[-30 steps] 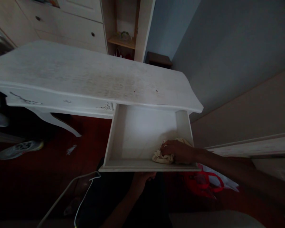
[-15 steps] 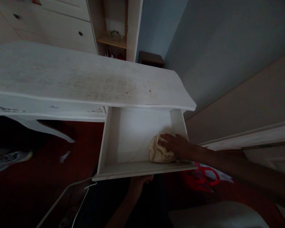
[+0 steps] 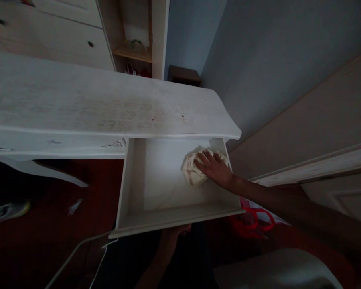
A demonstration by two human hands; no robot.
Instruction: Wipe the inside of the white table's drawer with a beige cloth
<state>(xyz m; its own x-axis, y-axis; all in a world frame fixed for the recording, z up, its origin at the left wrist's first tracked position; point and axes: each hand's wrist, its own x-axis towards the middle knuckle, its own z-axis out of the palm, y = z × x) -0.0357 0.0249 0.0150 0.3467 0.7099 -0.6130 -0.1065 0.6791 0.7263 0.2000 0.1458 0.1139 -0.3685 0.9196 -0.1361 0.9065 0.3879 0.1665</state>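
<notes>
A white drawer point(image 3: 161, 172) is pulled out from a white table point(image 3: 102, 98) with a worn, stained top. Inside it, toward the right side, lies a bunched cream cloth point(image 3: 191, 170) with a reddish-brown patterned band. My right hand point(image 3: 215, 166) presses on the cloth from above, its fingers curled into the folds. Below the drawer's front edge, my left hand point(image 3: 174, 236) supports the drawer from underneath; its fingers are mostly hidden by the drawer front.
A red bag point(image 3: 252, 222) lies on the dark red floor right of the drawer. A pale cord point(image 3: 75, 257) runs at lower left, near a shoe point(image 3: 6, 212). White cabinets point(image 3: 69, 36) stand behind the table, and a grey-blue wall point(image 3: 258, 60) rises on the right.
My right hand has moved the cloth from the drawer's front right corner toward its back. The view has shifted slightly, and my left hand stays under the drawer front.
</notes>
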